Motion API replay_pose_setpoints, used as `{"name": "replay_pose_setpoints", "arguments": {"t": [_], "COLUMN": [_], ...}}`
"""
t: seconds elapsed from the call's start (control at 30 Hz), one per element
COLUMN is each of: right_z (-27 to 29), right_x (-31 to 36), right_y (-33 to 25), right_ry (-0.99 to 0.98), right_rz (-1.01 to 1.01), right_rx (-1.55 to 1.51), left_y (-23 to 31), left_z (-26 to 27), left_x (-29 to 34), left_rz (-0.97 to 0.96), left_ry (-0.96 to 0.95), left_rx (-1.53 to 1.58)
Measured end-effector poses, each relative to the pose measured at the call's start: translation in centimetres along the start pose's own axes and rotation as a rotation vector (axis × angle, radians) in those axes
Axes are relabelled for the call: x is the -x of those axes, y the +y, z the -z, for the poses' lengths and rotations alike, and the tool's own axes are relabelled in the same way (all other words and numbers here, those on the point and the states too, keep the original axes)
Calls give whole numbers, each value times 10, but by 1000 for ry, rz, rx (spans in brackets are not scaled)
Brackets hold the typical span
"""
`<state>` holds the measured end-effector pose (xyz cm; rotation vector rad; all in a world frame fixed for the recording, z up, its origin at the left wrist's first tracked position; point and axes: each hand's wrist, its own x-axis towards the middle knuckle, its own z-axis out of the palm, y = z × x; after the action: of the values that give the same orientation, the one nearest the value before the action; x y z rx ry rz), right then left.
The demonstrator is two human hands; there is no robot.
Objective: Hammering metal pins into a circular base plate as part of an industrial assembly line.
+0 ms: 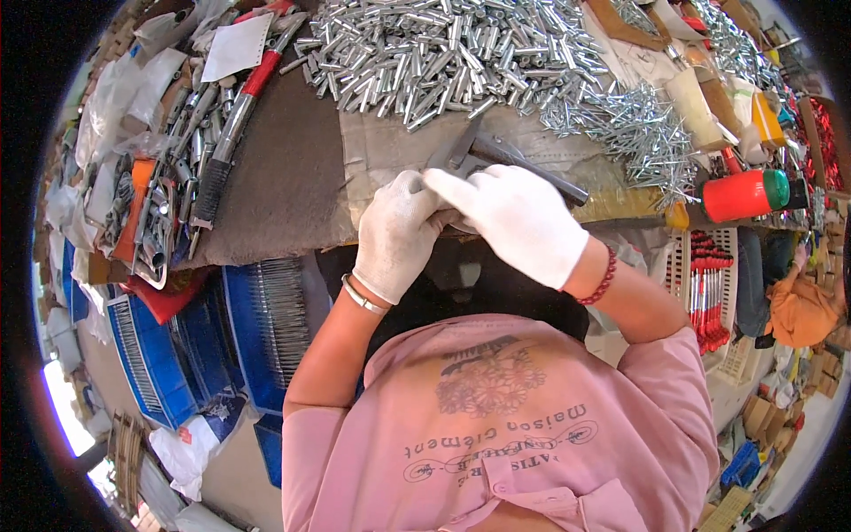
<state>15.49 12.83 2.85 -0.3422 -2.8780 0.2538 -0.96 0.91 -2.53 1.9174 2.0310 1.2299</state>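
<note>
Both of my hands wear white gloves and meet at the table's near edge. My left hand [393, 229] is closed, its fingers curled in a pinch; whatever lies in them is hidden. My right hand [519, 217] presses against it, forefinger and thumb brought to the left fingertips, and any small part between them cannot be made out. Just beyond the fingers lies a hammer [530, 170], its dark handle running behind the right hand. A large heap of silver metal tubes [443, 53] covers the far table, with a pile of thin screws or nails [620, 133] to its right.
To the left lie a red and black bar-shaped tool [232, 133] and a clutter of metal tools. Blue bins [266, 319] with rows of metal rods stand below left. On the right are a red and green cylinder [746, 195], a white crate [729, 266] and another person [802, 310].
</note>
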Motion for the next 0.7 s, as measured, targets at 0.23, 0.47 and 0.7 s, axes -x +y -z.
{"name": "replay_pose_setpoints", "arguments": {"t": [0.23,0.47,0.7], "right_z": [8,24,8], "right_x": [40,74,100], "right_y": [45,13,9], "right_ry": [76,242,72], "right_rz": [-339,-337,-210], "right_rx": [3,-189,-91], "left_y": [-6,-10,-8], "left_z": [0,2,5], "left_x": [2,0,-2], "left_rz": [70,38,42], "left_ry": [-48,-73,-123], "left_rx": [143,117,97]}}
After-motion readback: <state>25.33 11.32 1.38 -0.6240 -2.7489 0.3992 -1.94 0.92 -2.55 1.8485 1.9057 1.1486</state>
